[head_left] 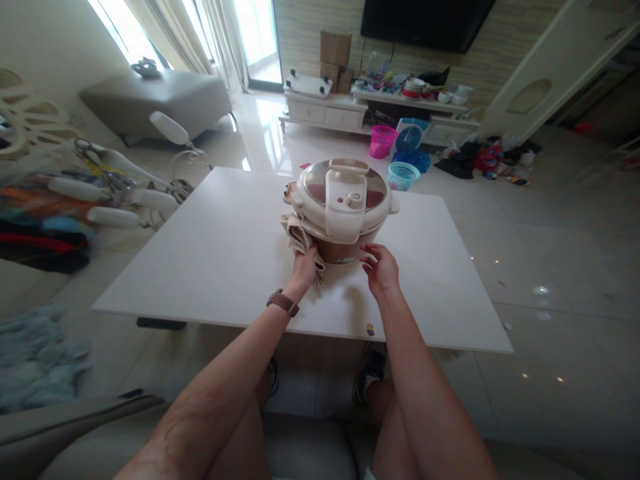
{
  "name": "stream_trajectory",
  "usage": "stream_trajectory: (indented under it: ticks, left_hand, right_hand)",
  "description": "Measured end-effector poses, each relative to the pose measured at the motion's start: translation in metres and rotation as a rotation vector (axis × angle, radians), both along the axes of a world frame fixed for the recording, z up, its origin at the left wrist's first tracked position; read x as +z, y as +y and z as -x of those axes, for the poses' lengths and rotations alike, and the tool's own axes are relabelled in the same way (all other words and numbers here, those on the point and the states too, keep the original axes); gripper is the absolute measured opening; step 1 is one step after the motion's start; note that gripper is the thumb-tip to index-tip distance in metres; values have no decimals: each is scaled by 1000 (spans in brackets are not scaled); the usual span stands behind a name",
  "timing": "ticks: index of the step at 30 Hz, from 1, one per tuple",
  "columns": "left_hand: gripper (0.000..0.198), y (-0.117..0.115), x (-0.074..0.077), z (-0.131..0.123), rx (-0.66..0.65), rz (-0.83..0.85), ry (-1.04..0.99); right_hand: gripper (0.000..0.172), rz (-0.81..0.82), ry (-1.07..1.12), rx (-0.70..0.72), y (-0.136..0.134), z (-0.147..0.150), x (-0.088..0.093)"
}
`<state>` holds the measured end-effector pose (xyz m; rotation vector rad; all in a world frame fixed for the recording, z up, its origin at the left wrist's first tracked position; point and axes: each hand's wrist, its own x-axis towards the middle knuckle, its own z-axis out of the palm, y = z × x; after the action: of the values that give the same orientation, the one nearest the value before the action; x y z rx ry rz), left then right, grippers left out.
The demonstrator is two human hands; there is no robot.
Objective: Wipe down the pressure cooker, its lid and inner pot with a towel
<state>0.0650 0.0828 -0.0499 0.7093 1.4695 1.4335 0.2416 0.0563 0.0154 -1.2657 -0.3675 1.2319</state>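
A cream electric pressure cooker [345, 213] with a brown body, a top handle and a round knob stands on the white table [210, 253]. My left hand [304, 265], with a brown band on the wrist, grips a crumpled beige cloth [299, 233] against the cooker's lower left side. Part of the cloth hangs below my fingers. At the front right of the cooker's base is my right hand [381, 268], its fingers loosely bent and apart, with nothing in them. Whether its fingertips touch the body I cannot tell. The cooker's back is hidden.
A small cartoon sticker [370, 329] lies near the table's front edge. White lamp arms [135, 167] stand to the left. Beyond the table are a teal basket [403, 175], a pink basket [383, 140] and a cluttered low cabinet [345, 117].
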Motion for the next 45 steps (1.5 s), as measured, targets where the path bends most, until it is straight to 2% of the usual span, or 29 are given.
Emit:
stream_trajectory:
  ticks: [5, 14, 19, 24, 29, 32, 36, 40, 45]
  left_hand:
    - [47, -1, 1, 1, -56, 24, 123]
    - [48, 0, -3, 0, -60, 11, 145]
    - [56, 0, -5, 0, -57, -2, 151]
    - [53, 0, -6, 0, -59, -15, 155]
    - [56, 0, -6, 0, -52, -33, 169]
    - [58, 0, -7, -1, -51, -39, 172]
    - [56, 0, -7, -1, -34, -21, 170]
    - [57, 0, -7, -1, -43, -26, 159]
    - [54, -1, -6, -1, -45, -11, 165]
  right_hand:
    - [8, -9, -7, 8, 1, -1, -4]
    - [8, -7, -9, 21, 3, 1, -7]
    - [11, -11, -5, 16, 4, 2, -8]
    - [22, -93, 26, -55, 7, 4, -11]
    - [18, -153, 4, -112, 9, -1, -16]
    - [12, -103, -70, -142, 9, -5, -17]
    - [15, -67, -267, -195, 7, -6, -18]
    - [20, -133, -441, -226, 6, -6, -18]
    - [25, -174, -482, -203, 4, -6, -15]
